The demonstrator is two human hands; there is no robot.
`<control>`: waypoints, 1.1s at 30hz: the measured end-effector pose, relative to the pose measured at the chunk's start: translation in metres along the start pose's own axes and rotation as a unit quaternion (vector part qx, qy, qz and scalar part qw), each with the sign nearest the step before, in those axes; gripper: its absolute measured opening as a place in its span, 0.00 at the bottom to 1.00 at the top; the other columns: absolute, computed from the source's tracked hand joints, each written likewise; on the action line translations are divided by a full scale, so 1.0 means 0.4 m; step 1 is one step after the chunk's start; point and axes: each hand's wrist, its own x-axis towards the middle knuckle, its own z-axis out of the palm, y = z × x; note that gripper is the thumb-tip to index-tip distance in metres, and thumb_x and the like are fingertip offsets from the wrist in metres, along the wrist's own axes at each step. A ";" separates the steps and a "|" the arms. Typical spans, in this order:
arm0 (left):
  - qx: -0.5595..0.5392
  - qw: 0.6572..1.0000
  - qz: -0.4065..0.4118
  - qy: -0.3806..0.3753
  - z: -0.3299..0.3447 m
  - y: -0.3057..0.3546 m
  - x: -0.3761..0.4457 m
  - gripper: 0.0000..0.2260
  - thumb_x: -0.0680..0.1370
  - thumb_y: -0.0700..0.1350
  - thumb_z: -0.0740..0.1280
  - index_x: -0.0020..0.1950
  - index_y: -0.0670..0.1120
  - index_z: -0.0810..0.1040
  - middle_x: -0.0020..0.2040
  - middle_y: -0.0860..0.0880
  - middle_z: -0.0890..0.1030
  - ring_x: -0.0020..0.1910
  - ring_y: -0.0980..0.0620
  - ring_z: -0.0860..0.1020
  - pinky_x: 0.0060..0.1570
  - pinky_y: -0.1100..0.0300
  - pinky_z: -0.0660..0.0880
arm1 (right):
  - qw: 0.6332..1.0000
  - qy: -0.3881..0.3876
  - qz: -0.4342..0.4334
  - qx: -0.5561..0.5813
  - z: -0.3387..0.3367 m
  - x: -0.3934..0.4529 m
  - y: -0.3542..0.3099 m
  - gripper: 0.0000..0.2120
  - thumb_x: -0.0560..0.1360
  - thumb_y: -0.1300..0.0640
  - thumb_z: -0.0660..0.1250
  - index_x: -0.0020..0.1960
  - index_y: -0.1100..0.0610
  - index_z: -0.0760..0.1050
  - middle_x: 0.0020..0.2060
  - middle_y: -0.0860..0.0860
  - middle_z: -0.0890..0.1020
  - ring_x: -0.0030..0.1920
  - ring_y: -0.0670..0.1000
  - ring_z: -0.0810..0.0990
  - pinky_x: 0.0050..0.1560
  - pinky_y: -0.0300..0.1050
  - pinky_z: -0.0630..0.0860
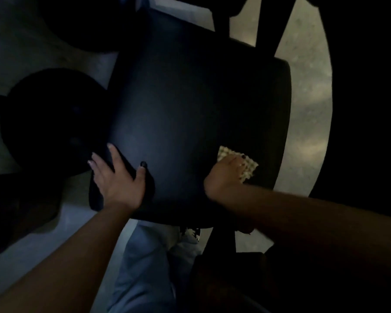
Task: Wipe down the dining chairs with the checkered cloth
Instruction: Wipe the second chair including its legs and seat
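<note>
A dark dining chair seat (190, 105) fills the middle of the dim view, seen from above. My left hand (116, 177) lies on the seat's near left corner, fingers spread over the edge and thumb on top. My right hand (226, 175) presses the checkered cloth (247, 166) flat against the seat near its right edge; the cloth shows pale green-and-white squares past my fingers, and most of it is hidden under the hand.
Dark chair-back posts (266, 26) rise at the top right. A round dark stool or seat (45, 123) stands to the left. The pale floor (307, 114) shows to the right. My trouser leg (145, 263) is below the seat.
</note>
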 end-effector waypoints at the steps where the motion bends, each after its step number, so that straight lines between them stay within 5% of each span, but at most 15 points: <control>1: 0.006 1.000 -0.005 -0.007 0.002 -0.020 -0.013 0.42 0.77 0.58 0.66 0.80 0.49 0.41 0.79 0.37 0.39 0.78 0.39 0.38 0.75 0.45 0.41 | 0.999 0.010 -0.042 0.000 -0.046 0.023 0.005 0.28 0.80 0.59 0.56 0.77 0.62 0.49 0.75 0.62 0.54 0.75 0.62 0.53 0.74 0.55 0.51; 5: 0.033 0.997 0.037 -0.055 -0.003 -0.071 -0.035 0.60 0.63 0.67 0.75 0.79 0.51 0.37 0.79 0.40 0.37 0.77 0.42 0.35 0.75 0.45 0.41 | 0.960 0.151 -0.205 0.114 -0.201 0.152 0.035 0.30 0.74 0.66 0.60 0.74 0.65 0.56 0.74 0.63 0.58 0.74 0.61 0.56 0.73 0.57 0.56; 11: 0.071 0.995 0.042 -0.048 0.003 -0.078 -0.025 0.66 0.57 0.67 0.78 0.79 0.52 0.36 0.79 0.40 0.37 0.77 0.42 0.35 0.76 0.43 0.44 | 0.954 0.191 -0.219 0.069 -0.066 0.163 0.040 0.32 0.74 0.66 0.60 0.76 0.65 0.52 0.75 0.62 0.55 0.75 0.61 0.52 0.75 0.57 0.51; 15: 0.087 0.993 0.042 -0.072 -0.009 -0.071 -0.019 0.67 0.57 0.67 0.78 0.78 0.51 0.34 0.79 0.40 0.36 0.77 0.42 0.35 0.76 0.43 0.44 | 0.855 0.203 -0.452 -0.154 0.098 0.006 0.072 0.29 0.76 0.61 0.44 0.77 0.60 0.49 0.76 0.57 0.58 0.75 0.57 0.56 0.74 0.44 0.53; 17: 0.101 0.989 0.045 -0.100 -0.021 -0.078 -0.014 0.68 0.57 0.65 0.79 0.78 0.51 0.32 0.78 0.39 0.35 0.77 0.41 0.34 0.76 0.45 0.43 | 0.788 0.089 -0.531 -0.298 0.093 0.004 0.085 0.29 0.75 0.63 0.37 0.76 0.65 0.39 0.76 0.62 0.46 0.76 0.63 0.44 0.74 0.54 0.42; 19: 0.112 0.985 0.048 -0.125 -0.034 -0.088 -0.008 0.69 0.57 0.62 0.81 0.77 0.51 0.31 0.78 0.40 0.34 0.77 0.41 0.34 0.76 0.48 0.43 | 0.711 -0.022 -0.613 -0.344 0.020 0.022 0.080 0.27 0.79 0.64 0.41 0.77 0.62 0.39 0.77 0.59 0.42 0.76 0.60 0.39 0.74 0.53 0.37; 20: 0.114 0.984 0.050 -0.130 -0.039 -0.093 -0.007 0.69 0.57 0.61 0.81 0.77 0.52 0.30 0.78 0.41 0.34 0.77 0.41 0.34 0.76 0.48 0.45 | 0.708 -0.045 -0.632 -0.311 -0.013 0.044 0.075 0.26 0.80 0.64 0.46 0.77 0.62 0.44 0.77 0.59 0.45 0.77 0.59 0.42 0.74 0.51 0.38; 22: 0.119 0.984 0.058 -0.123 -0.042 -0.096 -0.010 0.68 0.58 0.59 0.81 0.77 0.53 0.30 0.78 0.42 0.34 0.77 0.41 0.36 0.75 0.48 0.48 | 0.783 -0.013 -0.601 -0.163 -0.075 0.105 0.037 0.26 0.79 0.66 0.54 0.76 0.63 0.55 0.75 0.62 0.56 0.76 0.62 0.52 0.74 0.51 0.46; 24: 0.125 0.984 0.063 -0.106 -0.038 -0.095 -0.013 0.67 0.59 0.58 0.81 0.77 0.54 0.31 0.79 0.43 0.35 0.78 0.42 0.37 0.75 0.48 0.51 | 0.869 0.104 -0.481 -0.044 -0.139 0.177 -0.026 0.28 0.76 0.69 0.56 0.75 0.64 0.57 0.75 0.63 0.58 0.75 0.62 0.55 0.74 0.51 0.51; 26: 0.126 0.986 0.063 -0.090 -0.033 -0.098 -0.017 0.67 0.59 0.58 0.81 0.77 0.55 0.31 0.79 0.45 0.35 0.78 0.43 0.38 0.74 0.47 0.56 | 0.911 0.168 -0.376 0.031 -0.163 0.246 -0.065 0.28 0.76 0.70 0.56 0.75 0.64 0.56 0.75 0.63 0.57 0.76 0.60 0.53 0.74 0.51 0.50; 30: 0.119 0.988 0.074 -0.070 -0.030 -0.114 -0.022 0.66 0.60 0.59 0.81 0.77 0.54 0.31 0.79 0.47 0.36 0.78 0.46 0.38 0.73 0.50 0.57 | 0.888 0.180 -0.424 0.004 0.013 0.146 -0.106 0.29 0.73 0.67 0.63 0.73 0.63 0.61 0.71 0.63 0.64 0.72 0.63 0.62 0.72 0.56 0.60; 33: 0.110 0.988 0.073 -0.075 -0.031 -0.120 -0.023 0.65 0.62 0.60 0.79 0.78 0.43 0.33 0.80 0.44 0.37 0.78 0.46 0.37 0.74 0.58 0.43 | 0.826 0.075 -0.539 -0.144 0.146 -0.030 -0.066 0.19 0.72 0.50 0.69 0.61 0.55 0.73 0.54 0.57 0.79 0.53 0.56 0.80 0.52 0.51 0.74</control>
